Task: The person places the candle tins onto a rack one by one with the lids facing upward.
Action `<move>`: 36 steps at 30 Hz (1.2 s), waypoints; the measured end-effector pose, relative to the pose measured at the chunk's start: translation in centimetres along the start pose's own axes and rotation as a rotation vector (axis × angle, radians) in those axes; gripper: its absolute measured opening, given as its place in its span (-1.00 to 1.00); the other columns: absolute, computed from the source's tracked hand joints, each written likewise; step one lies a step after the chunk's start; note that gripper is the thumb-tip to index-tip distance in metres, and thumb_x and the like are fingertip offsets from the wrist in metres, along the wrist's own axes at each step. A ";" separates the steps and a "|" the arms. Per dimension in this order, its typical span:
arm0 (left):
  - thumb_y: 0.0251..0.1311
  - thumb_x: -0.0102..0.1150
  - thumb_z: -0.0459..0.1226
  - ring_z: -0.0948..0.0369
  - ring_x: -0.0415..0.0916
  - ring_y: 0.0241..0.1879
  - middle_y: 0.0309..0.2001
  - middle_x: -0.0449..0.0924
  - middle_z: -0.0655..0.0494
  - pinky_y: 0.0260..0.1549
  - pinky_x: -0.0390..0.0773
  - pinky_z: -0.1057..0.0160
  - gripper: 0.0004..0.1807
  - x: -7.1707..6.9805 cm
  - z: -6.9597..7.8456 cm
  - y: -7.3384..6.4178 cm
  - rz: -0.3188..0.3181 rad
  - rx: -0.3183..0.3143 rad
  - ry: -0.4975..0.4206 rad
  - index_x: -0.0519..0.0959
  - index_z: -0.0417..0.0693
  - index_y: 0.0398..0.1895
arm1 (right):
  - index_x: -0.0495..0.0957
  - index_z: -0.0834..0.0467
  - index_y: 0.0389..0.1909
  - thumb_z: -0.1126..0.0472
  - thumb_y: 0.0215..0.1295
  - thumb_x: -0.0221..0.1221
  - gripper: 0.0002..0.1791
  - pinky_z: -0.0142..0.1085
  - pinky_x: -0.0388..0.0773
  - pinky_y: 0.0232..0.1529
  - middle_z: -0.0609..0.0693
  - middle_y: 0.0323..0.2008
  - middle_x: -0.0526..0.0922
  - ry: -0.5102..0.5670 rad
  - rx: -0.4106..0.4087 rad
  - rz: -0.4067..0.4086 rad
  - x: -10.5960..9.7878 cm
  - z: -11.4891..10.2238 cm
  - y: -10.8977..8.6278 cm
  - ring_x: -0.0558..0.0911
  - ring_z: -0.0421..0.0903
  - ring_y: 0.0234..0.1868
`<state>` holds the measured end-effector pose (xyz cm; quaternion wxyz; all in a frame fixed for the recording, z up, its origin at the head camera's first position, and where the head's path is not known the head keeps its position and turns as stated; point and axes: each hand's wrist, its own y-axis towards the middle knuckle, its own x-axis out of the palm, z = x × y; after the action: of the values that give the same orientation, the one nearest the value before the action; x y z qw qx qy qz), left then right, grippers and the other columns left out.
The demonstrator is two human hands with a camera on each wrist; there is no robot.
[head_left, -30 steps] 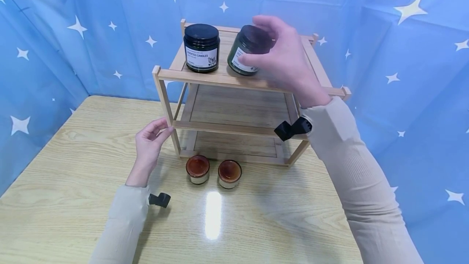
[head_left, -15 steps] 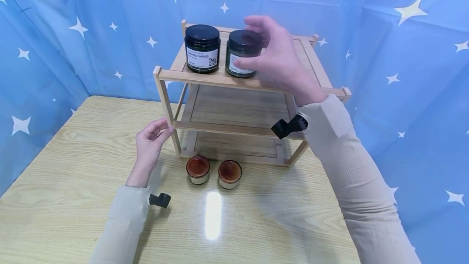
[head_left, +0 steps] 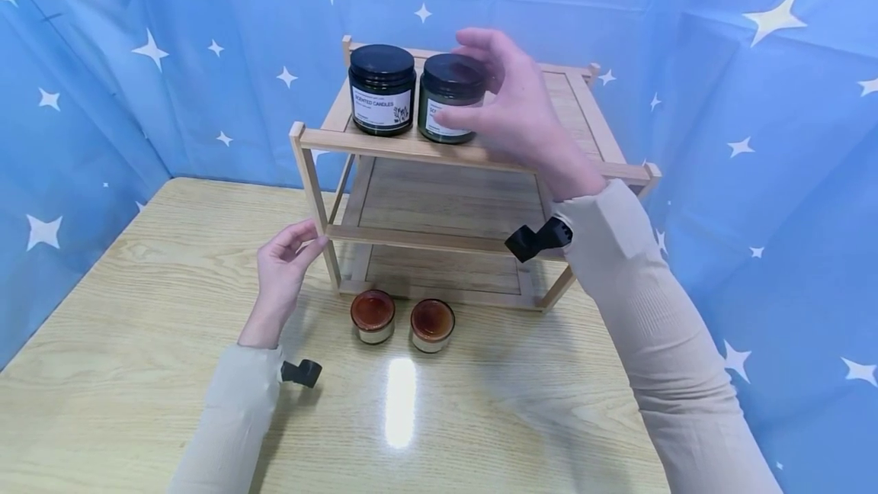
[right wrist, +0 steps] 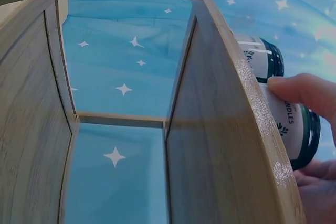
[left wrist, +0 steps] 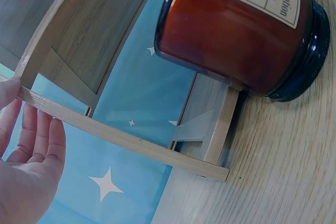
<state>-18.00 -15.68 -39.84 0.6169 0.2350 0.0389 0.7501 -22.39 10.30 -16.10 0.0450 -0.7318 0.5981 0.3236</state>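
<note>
A dark green scented candle jar with a black lid and white label stands upright on the top shelf. My right hand grips it from the right, thumb across its label in the right wrist view. Close on its left stands a matching candle jar. My left hand pinches the front left post of the wooden rack. In the left wrist view, the thumb lies on one side of that post and the fingers lie behind it.
Two amber glass candles, one on the left and one on the right, sit on the wood-grain table before the rack. A blue curtain with white stars hangs behind. The rack has lower shelves.
My right hand has moved left with its candle jar, which has gone from tilted to upright beside the other jar. The left hand keeps its hold on the post.
</note>
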 end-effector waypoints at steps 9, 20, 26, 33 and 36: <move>0.05 0.13 -0.64 0.31 0.57 -0.27 -0.37 0.63 0.22 -0.19 0.58 0.41 -0.58 0.1 0.0 0.1 0.012 -0.010 0.018 0.67 0.10 -0.31 | 0.14 0.08 0.37 0.30 -0.10 0.45 -0.02 -0.59 0.23 0.21 -0.01 0.23 0.37 0.057 0.036 0.042 -0.8 0.1 -1.1 0.36 -0.21 0.23; 0.03 0.09 -0.69 0.31 0.58 -0.27 -0.36 0.64 0.19 -0.17 0.59 0.40 -0.56 0.1 0.0 0.0 -0.001 0.003 -0.032 0.66 0.03 -0.30 | 0.19 0.12 0.34 0.37 -0.10 0.43 -0.07 -0.49 0.30 0.22 0.07 0.20 0.40 0.118 0.018 0.106 -1.9 0.9 -3.4 0.39 -0.14 0.22; 0.02 0.07 -0.72 0.29 0.58 -0.26 -0.35 0.64 0.17 -0.14 0.60 0.36 -0.56 0.2 0.1 -0.1 -0.010 0.018 -0.057 0.66 -0.01 -0.30 | 0.24 0.15 0.31 0.43 -0.09 0.40 -0.12 -0.45 0.31 0.23 0.08 0.19 0.40 0.183 -0.007 0.126 -2.4 1.1 -5.4 0.38 -0.13 0.22; 0.03 0.07 -0.71 0.29 0.58 -0.25 -0.35 0.63 0.16 -0.14 0.60 0.36 -0.58 0.2 0.1 -0.1 -0.018 0.012 -0.053 0.66 -0.02 -0.29 | 0.33 0.24 0.21 0.58 -0.12 0.33 -0.22 -0.32 0.28 0.28 0.13 0.15 0.42 0.324 -0.100 0.135 -2.5 1.4 -8.0 0.37 -0.01 0.22; 0.03 0.07 -0.70 0.29 0.58 -0.25 -0.35 0.64 0.16 -0.14 0.59 0.37 -0.57 0.1 0.1 -0.1 -0.017 0.004 -0.056 0.66 -0.02 -0.29 | 0.33 0.27 0.20 0.66 -0.14 0.28 -0.23 -0.28 0.28 0.29 0.16 0.15 0.41 0.353 -0.142 0.125 -2.5 1.7 -9.2 0.38 0.02 0.21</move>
<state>-17.94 -15.57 -39.76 0.6236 0.2567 0.0254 0.7379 -15.00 15.71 -19.08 -0.1325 -0.7399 0.6166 0.2340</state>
